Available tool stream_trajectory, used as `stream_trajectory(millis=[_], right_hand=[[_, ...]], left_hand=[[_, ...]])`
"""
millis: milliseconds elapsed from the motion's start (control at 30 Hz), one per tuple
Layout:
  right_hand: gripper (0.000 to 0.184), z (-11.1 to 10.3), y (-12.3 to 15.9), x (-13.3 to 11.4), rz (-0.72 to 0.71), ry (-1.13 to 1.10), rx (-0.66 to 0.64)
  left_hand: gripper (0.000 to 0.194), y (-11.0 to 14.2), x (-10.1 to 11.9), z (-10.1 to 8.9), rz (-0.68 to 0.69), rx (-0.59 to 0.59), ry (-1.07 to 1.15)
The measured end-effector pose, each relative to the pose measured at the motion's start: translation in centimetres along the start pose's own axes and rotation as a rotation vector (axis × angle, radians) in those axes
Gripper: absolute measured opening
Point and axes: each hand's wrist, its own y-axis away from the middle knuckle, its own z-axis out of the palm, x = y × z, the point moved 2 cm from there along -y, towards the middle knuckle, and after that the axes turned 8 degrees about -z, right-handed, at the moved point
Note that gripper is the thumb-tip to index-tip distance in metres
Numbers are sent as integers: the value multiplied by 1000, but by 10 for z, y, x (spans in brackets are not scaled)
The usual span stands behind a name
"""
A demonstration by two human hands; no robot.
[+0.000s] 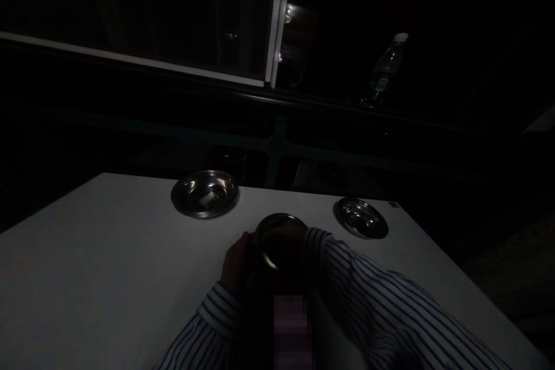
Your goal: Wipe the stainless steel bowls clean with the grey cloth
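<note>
A round, shiny metal bowl [271,262] is in front of me near the middle of the white table. My left hand [235,261] is closed on the bowl's left side, thumb up by the rim. Over the rim from the right reaches my right hand [286,240], inside or above the bowl. Deep shadow hides its fingers, so whether it holds anything cannot be made out. The bowl's contents are too dark to see.
A wide metal dish [203,212] with something pale inside sits at the table's far left edge. A smaller metal dish [362,218] lies at the far right on the white table [130,260]. Beyond, a clear bottle [385,69] stands by the dark window [272,23].
</note>
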Motion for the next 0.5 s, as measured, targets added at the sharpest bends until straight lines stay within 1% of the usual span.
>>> stream_trajectory(millis=[67, 100, 133, 200, 267, 367, 433, 500], right_hand=[[14, -6, 5, 13, 100, -390, -81], [12, -11, 9, 20, 153, -543, -102], [19, -16, 14, 27, 224, -678, -112], [33, -27, 26, 40, 419, -904, -102], [40, -36, 42, 49, 617, -1087, -69], [45, -43, 70, 55, 883, -1313, -3], [48, -43, 87, 54, 1029, -1432, 46], [49, -41, 98, 48, 1140, -1532, 90]], left_hand=[[45, 1, 0, 0, -32, -32, 14], [45, 1, -1, -1, -58, -28, 27], [45, 0, -2, -2, -92, -7, 50], [43, 0, -5, -4, -166, 15, 114], [42, 3, -7, -5, -213, 9, 167], [44, 12, -9, -4, -223, -23, 180], [46, 19, -10, -3, -221, -56, 167], [47, 25, -11, -2, -209, -88, 139]])
